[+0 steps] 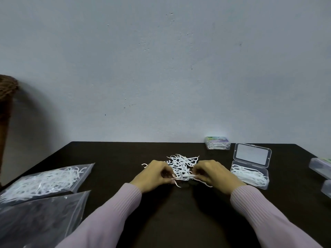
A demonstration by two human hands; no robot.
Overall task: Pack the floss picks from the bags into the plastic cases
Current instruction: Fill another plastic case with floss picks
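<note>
A loose heap of white floss picks (pixel 180 164) lies on the dark table (pixel 114 154). My left hand (pixel 154 176) and my right hand (pixel 215 174) sit at the heap's near edge, fingers curled, together pinching a small bunch of floss picks (pixel 183 177) between them. To the right stands an open clear plastic case (pixel 250 169), its lid up and its tray partly filled with picks. A clear bag of floss picks (pixel 44 181) lies at the left.
A shut case with a label (pixel 217 143), filled with picks, sits at the table's back edge by the wall. Two more clear cases (pixel 320 167) (pixel 326 188) lie at the right edge. An empty-looking clear bag (pixel 35 221) lies at the front left.
</note>
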